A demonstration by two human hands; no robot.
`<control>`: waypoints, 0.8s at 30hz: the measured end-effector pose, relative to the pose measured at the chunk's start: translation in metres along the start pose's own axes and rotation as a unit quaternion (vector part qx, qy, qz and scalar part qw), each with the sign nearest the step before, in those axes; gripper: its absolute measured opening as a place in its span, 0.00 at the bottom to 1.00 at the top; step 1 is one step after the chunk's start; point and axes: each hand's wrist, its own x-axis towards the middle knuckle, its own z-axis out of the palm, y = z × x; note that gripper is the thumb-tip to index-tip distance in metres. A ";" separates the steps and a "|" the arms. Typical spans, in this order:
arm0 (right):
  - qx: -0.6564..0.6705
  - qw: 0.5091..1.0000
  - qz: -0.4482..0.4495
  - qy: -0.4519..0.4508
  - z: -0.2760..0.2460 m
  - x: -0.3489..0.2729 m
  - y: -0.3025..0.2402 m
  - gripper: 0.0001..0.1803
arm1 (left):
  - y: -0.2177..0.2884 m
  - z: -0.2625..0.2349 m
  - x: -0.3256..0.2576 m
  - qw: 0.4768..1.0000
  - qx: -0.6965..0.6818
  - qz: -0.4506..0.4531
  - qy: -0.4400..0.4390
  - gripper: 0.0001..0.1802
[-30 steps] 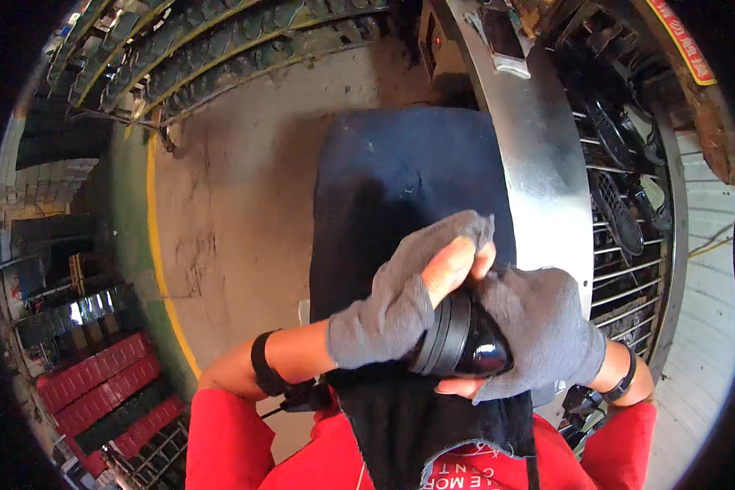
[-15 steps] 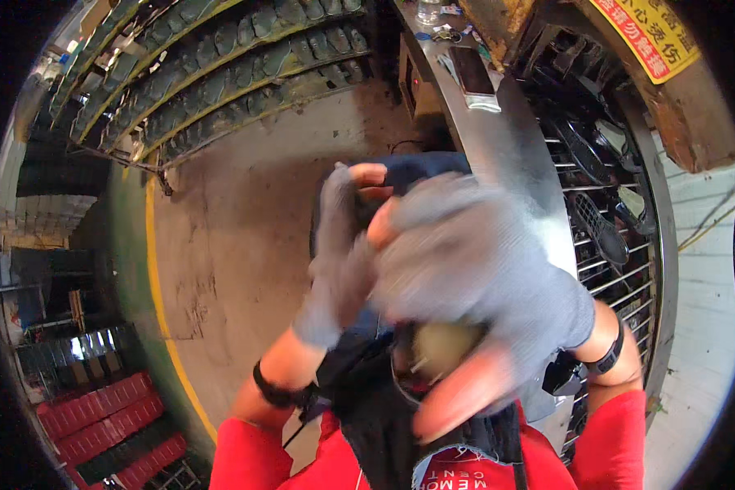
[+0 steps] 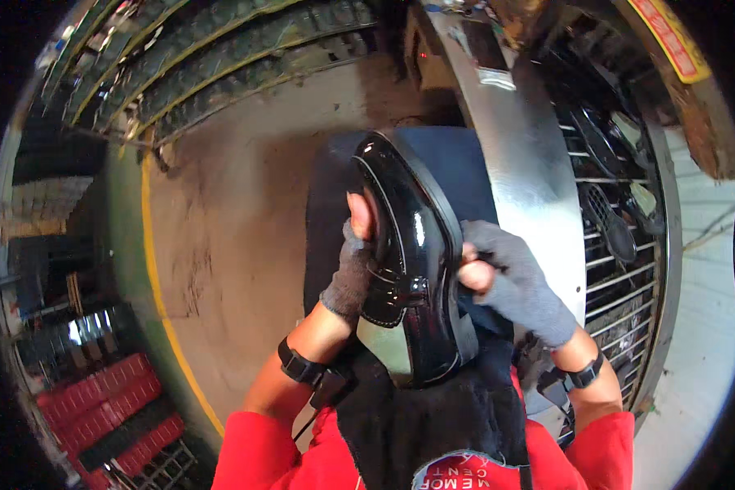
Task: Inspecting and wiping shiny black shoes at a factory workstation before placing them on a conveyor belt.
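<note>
Head view: you have the glossy black shoe (image 3: 423, 245) before you, toe pointing away, over dark blue cloth (image 3: 473, 159). Your left hand (image 3: 353, 269) is clamped on its side; your right hand (image 3: 510, 278) curls at the sole edge, its grip unclear. The metal table (image 3: 543, 184) stands rightward.

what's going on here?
A person in grey fingerless gloves has one glossy black shoe over their lap, toe pointing away and sole turned to the right. The left hand grips it by the opening side; the right hand is curled beside the sole edge, contact hard to tell. To the right are a metal bench and a barred rack holding more dark shoes.
</note>
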 end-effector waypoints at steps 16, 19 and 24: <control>-0.050 0.985 -0.072 -0.148 0.012 -0.036 0.026 0.09 | -0.001 -0.013 -0.011 0.991 0.092 0.038 0.093 0.56; 0.200 0.963 0.159 -0.084 0.024 -0.046 0.024 0.12 | 0.002 -0.017 -0.014 0.999 -0.006 0.025 0.030 0.60; 0.186 0.977 0.013 0.103 0.033 -0.010 0.002 0.51 | 0.015 0.028 -0.021 0.992 0.116 0.051 0.004 0.63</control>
